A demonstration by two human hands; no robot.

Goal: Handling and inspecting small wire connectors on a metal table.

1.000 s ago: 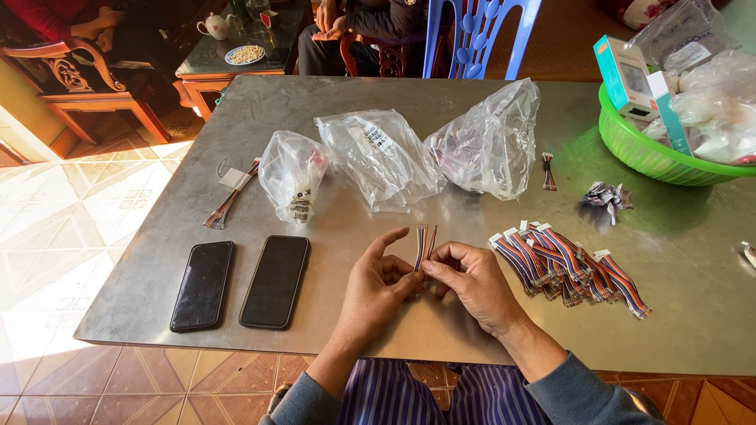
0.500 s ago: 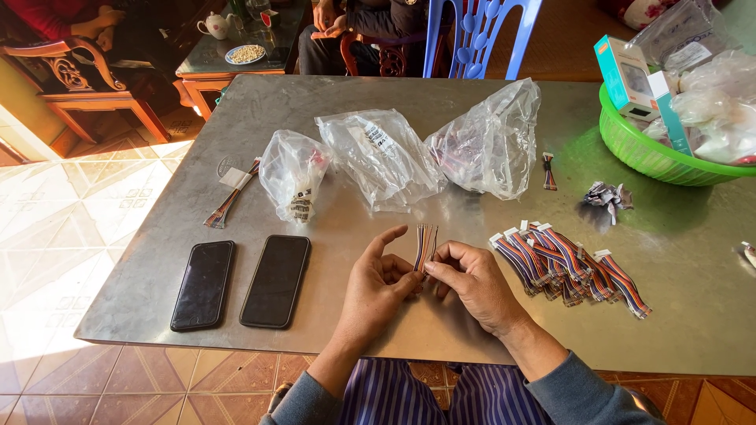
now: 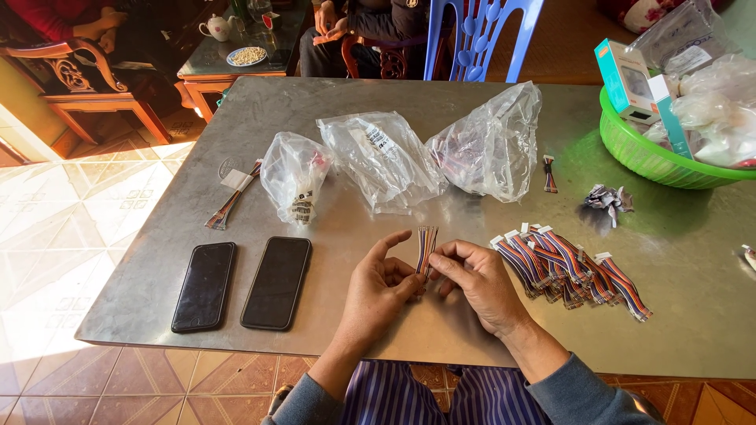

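Head view shows the left hand (image 3: pixel 376 293) and right hand (image 3: pixel 480 282) close together over the metal table (image 3: pixel 693 315), both pinching a short bundle of multicoloured wires (image 3: pixel 426 247) that stands upright between their fingertips. Just right of the right hand lies a pile of similar wire bundles (image 3: pixel 571 271); two black phones (image 3: pixel 240 283) lie to the left.

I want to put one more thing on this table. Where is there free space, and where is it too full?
Bare metal lies right of the wire bundle pile below the green basket, and along the far edge behind the plastic bags. Crowded: the bags, the two phones, and around both hands holding a wire bundle.
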